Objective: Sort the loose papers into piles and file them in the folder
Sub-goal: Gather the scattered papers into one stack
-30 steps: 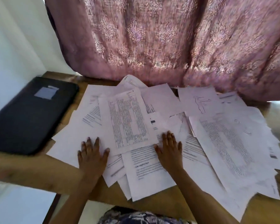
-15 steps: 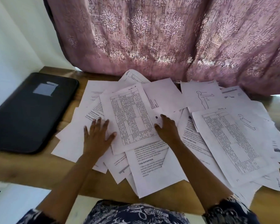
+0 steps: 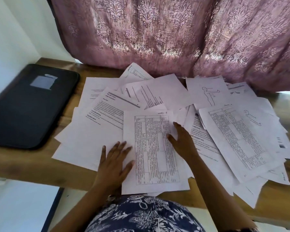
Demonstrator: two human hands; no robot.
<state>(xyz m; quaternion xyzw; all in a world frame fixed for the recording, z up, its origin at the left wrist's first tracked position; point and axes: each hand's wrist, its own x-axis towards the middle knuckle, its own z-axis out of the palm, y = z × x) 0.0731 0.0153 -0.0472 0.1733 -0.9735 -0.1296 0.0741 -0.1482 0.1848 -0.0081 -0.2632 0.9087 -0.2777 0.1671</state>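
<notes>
- The loose papers [image 3: 90, 138] lie unsorted across the wooden table [image 3: 32, 166], overlapping at many angles
- 1 gridded sheet [image 3: 151, 148] lies on top of the heap nearest the person, and its lower edge reaches the table's near edge
- The left hand [image 3: 115, 162] lies flat with fingers spread over that sheet's left edge: the thumb is on the sheet and the outer fingers are on the paper beside it
- The right hand [image 3: 182, 141] lies flat at the sheet's right edge, fingers straight and close together, thumb spread onto the printed grid
- Neither hand pinches or lifts a page
- The black folder [image 3: 28, 106] lies closed and flat at the left end of the table, just beside the heap with a strip of bare wood between; a pale label [image 3: 42, 81] sits on its cover
- At the right a second gridded sheet [image 3: 233, 139] lies tilted on top, and farther back is a page with a figure drawing [image 3: 208, 96]
- A pink patterned curtain [image 3: 174, 39] hangs behind the table, its hem meeting the far papers
- A blue and white patterned garment [image 3: 141, 215] fills the bottom edge
</notes>
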